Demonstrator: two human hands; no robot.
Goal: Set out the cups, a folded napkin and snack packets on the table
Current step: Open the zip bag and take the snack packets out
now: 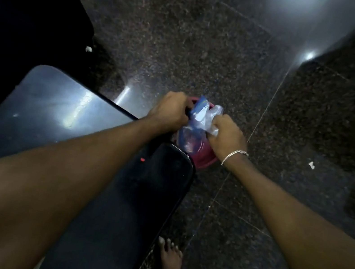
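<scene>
both hands are down over a pink tub (205,160) that sits on the dark speckled floor (188,41), just past the end of a dark seat (136,198). the left hand (171,112) is curled closed on the near-left side of a blue and clear plastic packet (201,115), and the right hand (228,134) is closed on the crinkled clear edge of the same packet on the other side. a silver bracelet (234,156) rings the right wrist. the packet is held up between the two hands, right above the tub, and more blue and clear plastic shows lower down inside the tub; what it holds cannot be told through the blur.

the left forearm crosses over the seat and hides part of the tub's near rim. to the left, a glossy dark table (46,106) with a rounded corner catches the light. a second dark surface (27,13) fills the upper left. small white scraps (88,48) lie on the floor near it, and another scrap (311,165) lies off to the right. a bare foot (169,263) stands on the floor beside the seat, near the bottom edge.
</scene>
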